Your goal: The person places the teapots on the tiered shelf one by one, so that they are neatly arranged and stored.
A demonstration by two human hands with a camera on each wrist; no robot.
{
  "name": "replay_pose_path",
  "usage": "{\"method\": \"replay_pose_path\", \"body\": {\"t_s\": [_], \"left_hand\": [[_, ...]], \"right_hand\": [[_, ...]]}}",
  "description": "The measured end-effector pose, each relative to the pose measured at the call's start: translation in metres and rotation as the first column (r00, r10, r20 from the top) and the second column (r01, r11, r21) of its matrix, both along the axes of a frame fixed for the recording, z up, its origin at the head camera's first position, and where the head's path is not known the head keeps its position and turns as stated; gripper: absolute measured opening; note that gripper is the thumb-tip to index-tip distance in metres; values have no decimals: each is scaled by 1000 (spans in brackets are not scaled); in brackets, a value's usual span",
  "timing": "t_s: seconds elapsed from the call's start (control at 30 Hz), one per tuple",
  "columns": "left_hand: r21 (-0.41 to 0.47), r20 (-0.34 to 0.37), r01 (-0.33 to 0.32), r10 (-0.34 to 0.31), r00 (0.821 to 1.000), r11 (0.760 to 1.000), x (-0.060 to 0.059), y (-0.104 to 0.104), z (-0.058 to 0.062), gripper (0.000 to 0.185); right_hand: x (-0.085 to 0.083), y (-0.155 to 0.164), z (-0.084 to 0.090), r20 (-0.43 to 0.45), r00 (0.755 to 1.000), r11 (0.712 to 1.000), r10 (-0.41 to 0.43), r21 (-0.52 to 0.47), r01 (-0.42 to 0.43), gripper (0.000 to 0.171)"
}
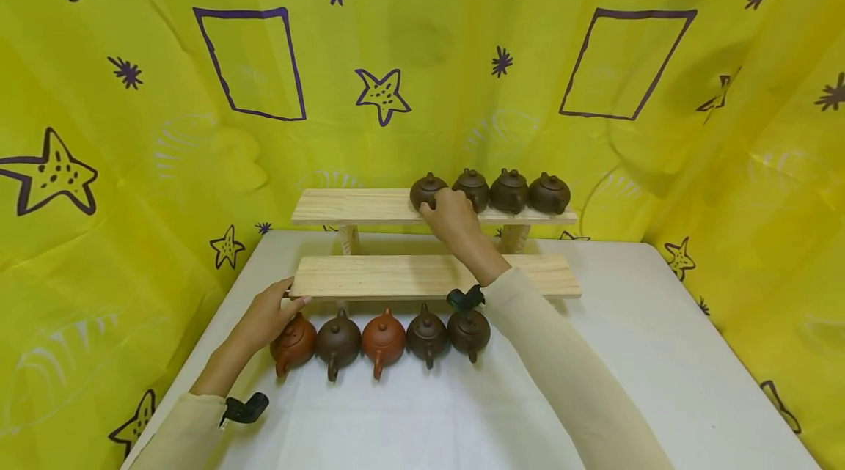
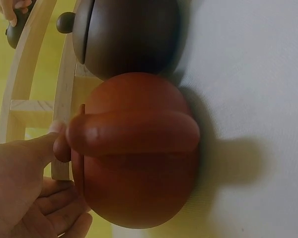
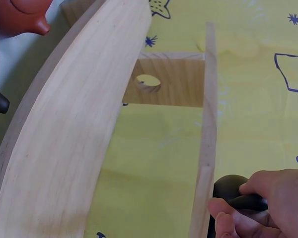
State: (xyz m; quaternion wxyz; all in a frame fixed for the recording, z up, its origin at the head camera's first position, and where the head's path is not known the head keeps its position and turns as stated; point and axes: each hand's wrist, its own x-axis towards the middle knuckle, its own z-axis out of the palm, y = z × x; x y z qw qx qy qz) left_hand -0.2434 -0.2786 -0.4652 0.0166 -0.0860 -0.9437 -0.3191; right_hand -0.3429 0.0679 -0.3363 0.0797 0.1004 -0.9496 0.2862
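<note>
**Dark teapot on the upper shelf, held by the right hand**

The dark teapot (image 1: 426, 191) stands at the left end of a row of four on the upper shelf (image 1: 356, 207), upright, with its lid on. The right hand (image 1: 451, 215) lies over its front side; in the right wrist view the fingers (image 3: 233, 218) are curled around the dark body (image 3: 227, 187) and grip it, just beside the edge of the shelf board (image 3: 207, 148).

The three other dark teapots (image 1: 509, 191) stand close together to the right of it on the same board.

The lower shelf (image 1: 409, 276) is bare wood. The left hand (image 1: 267, 316) rests at its left end, the thumb against the board edge and the fingers loosely bent, not closed around anything. It is just beside the reddish teapot (image 1: 294, 344), the first of five teapots in a row on the white table (image 1: 660, 353) in front of the shelf. In the left wrist view this reddish teapot (image 2: 139, 158) fills the picture and the fingers (image 2: 64, 208) lie next to it; whether they touch it I cannot tell.

A yellow cloth (image 1: 132, 89) with purple stars hangs behind and on both sides.
</note>
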Motion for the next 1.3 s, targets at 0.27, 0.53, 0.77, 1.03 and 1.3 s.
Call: {"method": "replay_pose_path", "body": {"t_s": [0.27, 0.53, 0.77, 1.03, 1.3], "left_hand": [[-1, -3, 1, -1, 1000, 1000, 0, 0, 1, 62], [2, -11, 6, -6, 1000, 1000, 0, 1, 0, 62], [3, -12, 7, -7, 1000, 1000, 1, 0, 1, 61], [-4, 2, 6, -6, 1000, 1000, 0, 1, 0, 62], [-2, -6, 0, 0, 1000, 1000, -1, -1, 0, 61]], "right_hand": [[4, 5, -7, -32, 999, 1000, -10, -9, 10, 58], [28, 35, -3, -8, 998, 998, 68, 13, -68, 62], [56, 62, -11, 22, 991, 990, 131, 58, -132, 62], [102, 80, -63, 100, 984, 978, 150, 131, -163, 58], [137, 85, -116, 145, 979, 966, 140, 199, -168, 69]]}}
